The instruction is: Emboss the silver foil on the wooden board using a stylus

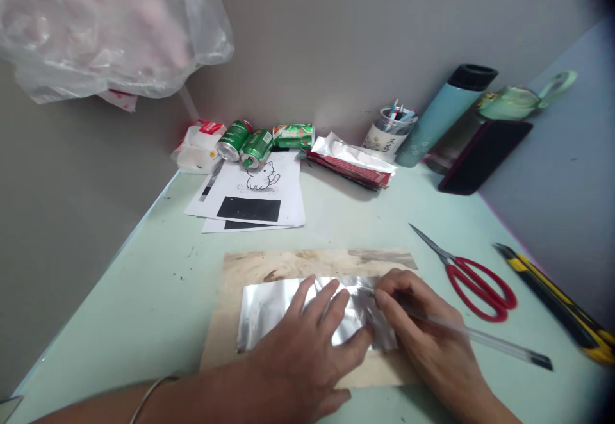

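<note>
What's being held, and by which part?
The right hand holds a clear pen near its writing end. The left hand grips nothing, lying spread on the silver sheet.

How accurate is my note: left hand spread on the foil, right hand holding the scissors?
One slip: the right hand holds a pen, not the scissors, which lie on the table beyond it, as the head view shows. The left hand is spread on the foil, as you say.
</note>
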`<state>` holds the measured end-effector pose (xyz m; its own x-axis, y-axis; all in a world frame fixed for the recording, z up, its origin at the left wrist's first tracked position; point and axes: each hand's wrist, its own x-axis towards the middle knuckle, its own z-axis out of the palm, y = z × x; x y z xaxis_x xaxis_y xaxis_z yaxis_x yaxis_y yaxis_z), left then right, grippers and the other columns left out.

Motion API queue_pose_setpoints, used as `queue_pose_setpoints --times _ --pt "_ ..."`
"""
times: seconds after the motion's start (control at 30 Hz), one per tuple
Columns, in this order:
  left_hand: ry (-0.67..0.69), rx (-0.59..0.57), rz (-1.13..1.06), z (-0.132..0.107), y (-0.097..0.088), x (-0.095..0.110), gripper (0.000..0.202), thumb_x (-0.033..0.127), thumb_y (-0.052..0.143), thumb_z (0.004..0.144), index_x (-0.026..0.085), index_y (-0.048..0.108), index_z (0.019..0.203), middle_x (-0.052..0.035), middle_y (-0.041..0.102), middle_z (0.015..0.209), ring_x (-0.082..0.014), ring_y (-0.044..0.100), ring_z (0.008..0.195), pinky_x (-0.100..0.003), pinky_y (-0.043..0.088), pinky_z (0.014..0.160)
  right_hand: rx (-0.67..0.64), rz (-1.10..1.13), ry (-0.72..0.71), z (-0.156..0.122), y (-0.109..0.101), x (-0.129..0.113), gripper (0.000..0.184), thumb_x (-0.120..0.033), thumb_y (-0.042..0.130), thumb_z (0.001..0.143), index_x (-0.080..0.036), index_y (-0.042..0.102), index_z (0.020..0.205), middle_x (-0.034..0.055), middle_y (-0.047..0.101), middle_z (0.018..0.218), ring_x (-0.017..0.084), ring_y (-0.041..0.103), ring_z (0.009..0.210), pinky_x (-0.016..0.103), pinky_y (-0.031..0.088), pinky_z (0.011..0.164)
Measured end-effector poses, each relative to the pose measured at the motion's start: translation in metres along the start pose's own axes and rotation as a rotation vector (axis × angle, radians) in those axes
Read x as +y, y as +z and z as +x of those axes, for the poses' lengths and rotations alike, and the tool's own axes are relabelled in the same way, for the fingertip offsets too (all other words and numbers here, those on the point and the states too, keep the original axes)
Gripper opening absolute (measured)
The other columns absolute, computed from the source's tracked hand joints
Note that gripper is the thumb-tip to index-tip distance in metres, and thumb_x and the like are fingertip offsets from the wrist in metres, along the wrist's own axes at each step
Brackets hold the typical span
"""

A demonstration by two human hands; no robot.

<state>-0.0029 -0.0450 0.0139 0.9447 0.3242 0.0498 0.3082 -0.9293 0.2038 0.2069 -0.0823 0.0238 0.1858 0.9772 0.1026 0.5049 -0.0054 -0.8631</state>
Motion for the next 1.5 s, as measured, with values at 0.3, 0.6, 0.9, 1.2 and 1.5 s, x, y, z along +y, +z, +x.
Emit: queue_pose_setpoints --times 0.3,0.6,0.9,1.2,1.5 --pt "0.005 0.020 -0.026 -0.0017 0.0061 0.0016 0.078 0.052 0.069 0.091 0.015 0.034 0.150 -0.0292 0.040 0.151 -0.0446 0.033 0.145 -0.068 0.025 0.114 -0.050 -0.042 -0.009 0.0049 0.0007 0.0009 0.020 -0.031 0.055 0.095 -0.024 0.058 0.077 -0.0016 0.059 0.068 0.015 0.056 0.061 0.024 0.047 0.054" --pt "0.010 0.046 -0.017 -0.0010 0.0070 -0.0011 0.078 0.050 0.070 0.090 0.014 0.036 0.150 -0.0290 0.042 0.149 -0.0457 0.035 0.143 -0.068 0.028 0.113 -0.090 -0.082 0.061 0.0035 0.0014 0.0052 0.023 -0.035 0.052 0.096 -0.024 0.055 0.077 -0.0013 0.057 0.068 0.015 0.053 0.061 0.025 0.046 0.053" --pt "0.024 0.046 0.013 -0.0014 0.0083 -0.0011 0.081 0.053 0.070 0.090 0.014 0.034 0.152 -0.0281 0.042 0.150 -0.0464 0.036 0.142 -0.069 0.030 0.111 -0.095 -0.095 0.079 0.0048 0.0039 0.0018 0.025 -0.038 0.053 0.095 -0.024 0.054 0.075 -0.0022 0.056 0.065 0.014 0.051 0.057 0.024 0.045 0.050" --pt "0.027 0.042 0.018 -0.0019 0.0057 -0.0007 0.079 0.053 0.069 0.091 0.014 0.035 0.151 -0.0276 0.042 0.150 -0.0455 0.037 0.142 -0.068 0.031 0.112 -0.107 -0.065 0.071 0.0050 0.0046 0.0038 0.025 -0.036 0.053 0.095 -0.023 0.052 0.074 -0.0027 0.054 0.065 0.014 0.050 0.058 0.024 0.044 0.051" --pt "0.019 0.040 0.017 -0.0025 0.0048 -0.0008 0.080 0.053 0.069 0.091 0.014 0.035 0.151 -0.0263 0.042 0.151 -0.0446 0.035 0.143 -0.067 0.030 0.113 -0.092 -0.027 0.058 0.0049 0.0050 0.0037 0.026 -0.035 0.053 0.096 -0.023 0.054 0.073 -0.0033 0.053 0.065 0.013 0.050 0.057 0.023 0.043 0.051"
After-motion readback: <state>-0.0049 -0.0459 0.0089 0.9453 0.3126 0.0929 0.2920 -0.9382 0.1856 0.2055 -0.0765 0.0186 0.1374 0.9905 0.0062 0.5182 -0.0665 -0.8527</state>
